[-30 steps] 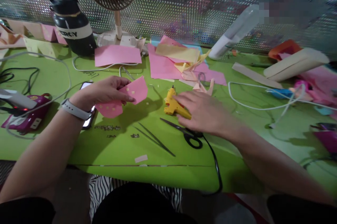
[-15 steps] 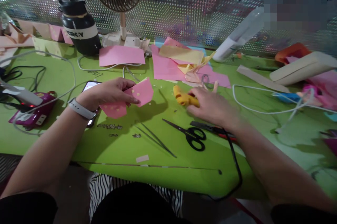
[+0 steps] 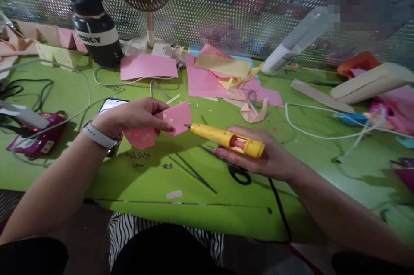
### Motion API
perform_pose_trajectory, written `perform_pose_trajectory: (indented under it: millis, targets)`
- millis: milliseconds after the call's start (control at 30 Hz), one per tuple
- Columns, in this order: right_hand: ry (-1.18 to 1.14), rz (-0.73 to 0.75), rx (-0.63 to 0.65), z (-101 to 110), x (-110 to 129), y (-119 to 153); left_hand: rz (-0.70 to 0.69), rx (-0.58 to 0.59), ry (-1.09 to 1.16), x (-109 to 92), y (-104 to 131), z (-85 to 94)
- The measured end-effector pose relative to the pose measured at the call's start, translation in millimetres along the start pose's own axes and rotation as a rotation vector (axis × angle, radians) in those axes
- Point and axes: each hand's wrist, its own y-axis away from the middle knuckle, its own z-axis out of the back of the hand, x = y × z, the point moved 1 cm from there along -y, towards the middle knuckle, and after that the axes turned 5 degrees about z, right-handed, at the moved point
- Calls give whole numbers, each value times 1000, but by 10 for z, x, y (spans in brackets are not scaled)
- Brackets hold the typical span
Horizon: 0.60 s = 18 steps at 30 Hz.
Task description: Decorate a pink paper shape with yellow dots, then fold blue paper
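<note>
My left hand (image 3: 139, 117) pinches a pink paper piece (image 3: 179, 117) dotted with small pale squares; part of the paper hangs below the palm. In my right hand (image 3: 255, 150) lies a yellow tool (image 3: 223, 137) with a dark pointed tip and a window in its body. Its tip points left, close to the paper's right edge; whether they touch I cannot tell. Black-handled scissors (image 3: 239, 174) lie partly under my right hand. Tweezers (image 3: 194, 171) and small dark bits (image 3: 167, 166) rest on the green table (image 3: 136, 189).
A phone (image 3: 111, 104) lies behind my left wrist. Further back stand a black bottle (image 3: 98, 38) and a fan (image 3: 149, 33). Pink sheets (image 3: 203, 81), a folded pink piece (image 3: 254, 113) and a white cable (image 3: 313, 136) lie behind and right; a purple power strip (image 3: 40, 137) is left.
My right hand has turned and lifted the yellow tool, which now lies lengthwise with its tip toward the pink paper. The folded pink piece behind it is uncovered. My left hand has barely moved.
</note>
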Motion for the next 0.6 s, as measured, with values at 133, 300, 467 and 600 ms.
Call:
perform_pose_trajectory:
  millis: [133,300,467,600]
  targets:
    - [5,17,19,-41,-4,-19,-25,44,14,6,-18,-19]
    - [34,39,18,-78,-24,-18,-23,21,-65,23,-35,-36]
    - [60,43,22,-95,-44,-7,-31,23,-103,22,-32,-49]
    - [64,31,25,-102,-37,-5,-23,19,-121,6,-20,-55]
